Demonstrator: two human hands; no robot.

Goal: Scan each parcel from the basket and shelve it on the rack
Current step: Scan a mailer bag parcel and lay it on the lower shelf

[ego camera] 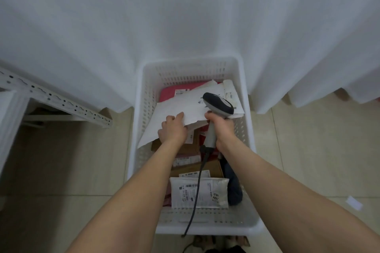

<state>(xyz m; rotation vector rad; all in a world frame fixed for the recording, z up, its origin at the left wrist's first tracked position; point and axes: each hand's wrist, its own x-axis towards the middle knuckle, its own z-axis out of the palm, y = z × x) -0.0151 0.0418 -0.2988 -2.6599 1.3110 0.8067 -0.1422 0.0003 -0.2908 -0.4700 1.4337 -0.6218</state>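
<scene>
Head view: left hand (172,129) pinches white parcel (181,113); right hand (222,127) grips scanner (218,107) (corded).

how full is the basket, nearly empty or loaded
Loaded: the basket holds many parcels, among them a pink bag, brown boxes and a white labelled bag, besides the white mailer that the left hand grips.
</scene>
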